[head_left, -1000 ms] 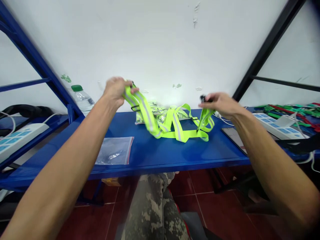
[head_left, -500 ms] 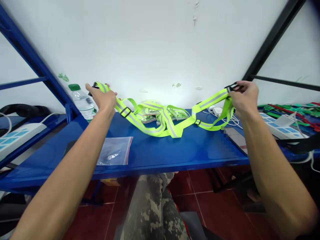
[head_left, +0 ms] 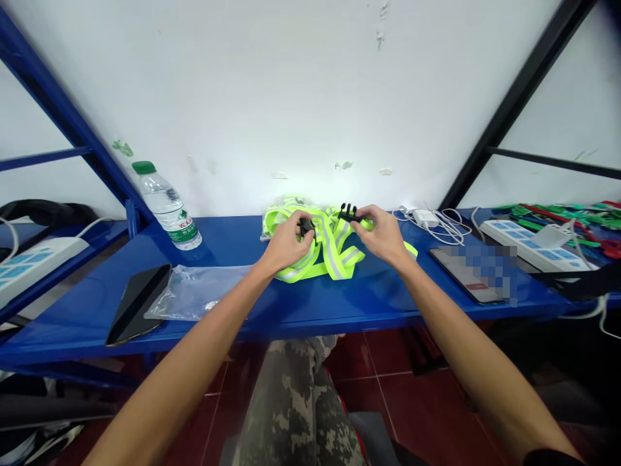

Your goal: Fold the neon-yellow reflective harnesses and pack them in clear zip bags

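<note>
A yellow-green reflective harness (head_left: 334, 252) with silver stripes lies bunched on the blue table. My left hand (head_left: 288, 243) is closed on a black buckle half (head_left: 305, 226) at one strap end. In my right hand (head_left: 381, 234) is the other black buckle half (head_left: 348, 213), its prongs pointing up and left. The two halves are apart, a short gap between them. Behind my left hand, more of the yellow-green material sits in clear plastic (head_left: 269, 223) against the wall, partly covered.
Left of my arms stand a water bottle (head_left: 169, 210), a dark phone-like slab (head_left: 138, 304) and a clear zip bag (head_left: 198, 291). On the right are a phone (head_left: 460, 272), a white charger with cable (head_left: 425, 218) and a power strip (head_left: 533, 243). Blue table edge (head_left: 315, 329) runs in front.
Both hands have come inward from wide apart, bringing the buckle ends close together. The harness straps, stretched out before, now lie slack and bunched in the middle.
</note>
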`<state>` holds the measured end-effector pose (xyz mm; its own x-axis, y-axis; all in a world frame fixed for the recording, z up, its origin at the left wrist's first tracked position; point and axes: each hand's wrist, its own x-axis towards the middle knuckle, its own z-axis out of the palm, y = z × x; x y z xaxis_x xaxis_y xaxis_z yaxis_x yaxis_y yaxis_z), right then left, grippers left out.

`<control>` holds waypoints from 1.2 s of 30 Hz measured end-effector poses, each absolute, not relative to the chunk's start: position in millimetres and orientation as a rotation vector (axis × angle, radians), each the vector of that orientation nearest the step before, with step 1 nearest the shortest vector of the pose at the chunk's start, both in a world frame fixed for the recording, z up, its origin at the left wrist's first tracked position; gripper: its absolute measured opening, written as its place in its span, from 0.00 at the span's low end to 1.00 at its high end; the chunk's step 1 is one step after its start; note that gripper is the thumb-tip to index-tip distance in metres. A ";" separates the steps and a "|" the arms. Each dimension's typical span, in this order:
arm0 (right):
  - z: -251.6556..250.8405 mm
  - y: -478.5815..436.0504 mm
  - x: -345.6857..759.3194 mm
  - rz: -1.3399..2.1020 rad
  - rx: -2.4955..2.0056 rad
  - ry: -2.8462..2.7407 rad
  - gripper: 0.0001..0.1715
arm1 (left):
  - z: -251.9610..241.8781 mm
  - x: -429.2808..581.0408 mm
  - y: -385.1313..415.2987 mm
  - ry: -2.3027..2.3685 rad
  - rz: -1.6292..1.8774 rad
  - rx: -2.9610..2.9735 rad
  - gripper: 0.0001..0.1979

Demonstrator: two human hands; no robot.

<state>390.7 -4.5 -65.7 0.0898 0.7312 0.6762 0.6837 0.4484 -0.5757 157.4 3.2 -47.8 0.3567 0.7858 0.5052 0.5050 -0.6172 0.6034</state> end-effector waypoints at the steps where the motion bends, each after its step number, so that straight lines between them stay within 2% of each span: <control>1: -70.9 -2.4 389.1 0.069 -1.255 -1.648 0.11 | -52.6 158.3 4.3 1.117 1.116 2.297 0.24; 3: -80.7 2.1 387.3 0.106 -1.227 -1.694 0.11 | -60.7 159.8 8.3 1.118 1.096 2.306 0.32; 4: -85.5 4.2 386.6 0.121 -1.209 -1.708 0.11 | -64.1 160.6 10.8 1.126 1.091 2.303 0.31; 7: -98.2 8.1 385.1 0.127 -1.185 -1.745 0.11 | -72.8 162.7 19.8 1.109 1.067 2.257 0.17; 9: -104.3 8.8 385.0 0.111 -1.192 -1.771 0.11 | -78.8 163.2 26.3 1.044 1.047 2.200 0.14; 14: -112.9 9.6 388.2 0.063 -1.213 -1.887 0.13 | -96.3 162.4 38.7 1.008 1.075 2.066 0.21; 18: -118.5 10.4 389.0 0.080 -1.229 -2.000 0.20 | -105.7 163.7 38.5 1.077 1.137 2.111 0.21; 23: -118.3 8.9 390.4 0.100 -1.358 -2.093 0.13 | -107.4 163.7 32.5 1.121 1.119 2.239 0.21; 30: -97.4 -1.5 395.7 -0.288 -1.516 -2.287 0.10 | -107.2 158.4 26.3 1.124 0.985 2.444 0.21; 36: -85.8 -14.7 386.3 -0.662 -1.594 -2.250 0.10 | -102.0 153.9 23.9 0.986 0.950 2.335 0.22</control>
<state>386.3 -14.7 -85.8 -0.3360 0.8011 0.4952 0.9417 0.2759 0.1926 153.9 23.9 -102.0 0.5122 0.7467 0.4243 0.4513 -0.6543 0.6068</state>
